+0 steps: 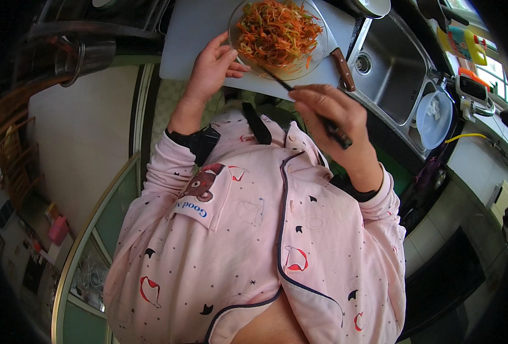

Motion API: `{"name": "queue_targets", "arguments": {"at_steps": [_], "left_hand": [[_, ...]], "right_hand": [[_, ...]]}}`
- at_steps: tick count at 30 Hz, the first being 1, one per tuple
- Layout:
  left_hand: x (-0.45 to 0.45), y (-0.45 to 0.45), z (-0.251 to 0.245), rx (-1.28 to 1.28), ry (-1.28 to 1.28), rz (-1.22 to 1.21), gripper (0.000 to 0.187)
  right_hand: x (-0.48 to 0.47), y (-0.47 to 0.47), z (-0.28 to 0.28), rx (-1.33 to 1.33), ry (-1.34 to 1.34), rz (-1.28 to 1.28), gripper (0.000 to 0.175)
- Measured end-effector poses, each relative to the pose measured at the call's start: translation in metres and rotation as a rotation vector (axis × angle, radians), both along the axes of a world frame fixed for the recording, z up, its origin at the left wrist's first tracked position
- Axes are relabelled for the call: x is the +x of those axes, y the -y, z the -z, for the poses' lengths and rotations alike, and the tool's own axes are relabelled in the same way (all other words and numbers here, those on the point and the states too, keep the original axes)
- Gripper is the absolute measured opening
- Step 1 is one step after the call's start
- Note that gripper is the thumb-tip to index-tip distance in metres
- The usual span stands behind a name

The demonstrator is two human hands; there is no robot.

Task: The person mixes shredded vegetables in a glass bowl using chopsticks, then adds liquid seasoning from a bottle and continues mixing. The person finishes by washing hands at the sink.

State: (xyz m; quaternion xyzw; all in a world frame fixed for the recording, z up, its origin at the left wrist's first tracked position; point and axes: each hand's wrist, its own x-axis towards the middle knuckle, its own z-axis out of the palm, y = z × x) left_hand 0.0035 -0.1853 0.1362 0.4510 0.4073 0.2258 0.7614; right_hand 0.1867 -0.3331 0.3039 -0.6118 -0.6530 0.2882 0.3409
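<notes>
A clear glass bowl [325,55] of shredded orange and pale green vegetables [277,32] sits on a white cutting board [193,26]. My left hand [215,62] cups the bowl's near left side, its thumb and fingers against the glass. In my right hand [333,114] is a pair of dark chopsticks [282,81]; they slant to the left, and their tips reach the bowl's near edge below the shreds. Just right of the bowl lies a knife with a brown wooden handle [343,71], its blade partly seen through and beside the glass.
To the right is a stainless steel sink [391,64], with a pale blue plastic basin [432,120] by its edge. A yellow bottle [462,45] stands near the window. A white bowl [376,6] is at the top. On the left are a dark pot [92,56] and a green-panelled sliding door [107,202].
</notes>
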Motion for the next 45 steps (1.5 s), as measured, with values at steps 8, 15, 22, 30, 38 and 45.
{"name": "queue_targets", "arguments": {"at_steps": [8, 15, 22, 30, 38, 45], "left_hand": [[0.003, 0.007, -0.013, -0.191, -0.189, 0.328, 0.042], [0.016, 0.026, -0.019, -0.108, -0.336, 0.377, 0.043], [-0.012, 0.001, -0.006, 0.130, -0.313, -0.082, 0.025], [-0.012, 0.015, -0.022, 0.628, -0.468, 0.191, 0.038], [0.015, 0.029, -0.035, 0.981, -0.625, 0.161, 0.049], [0.009, 0.026, -0.017, 0.617, -0.439, -0.040, 0.035]], "right_hand": [[0.026, 0.007, 0.010, -0.041, 0.127, 0.099, 0.018], [0.016, 0.006, 0.008, 0.049, 0.037, 0.176, 0.013], [0.009, 0.006, 0.014, 0.128, -0.019, 0.090, 0.012], [0.015, 0.010, 0.008, 0.052, -0.030, 0.173, 0.011], [0.024, 0.010, 0.017, 0.008, 0.039, 0.321, 0.010], [0.023, 0.014, 0.013, -0.005, -0.055, 0.232, 0.011]]}}
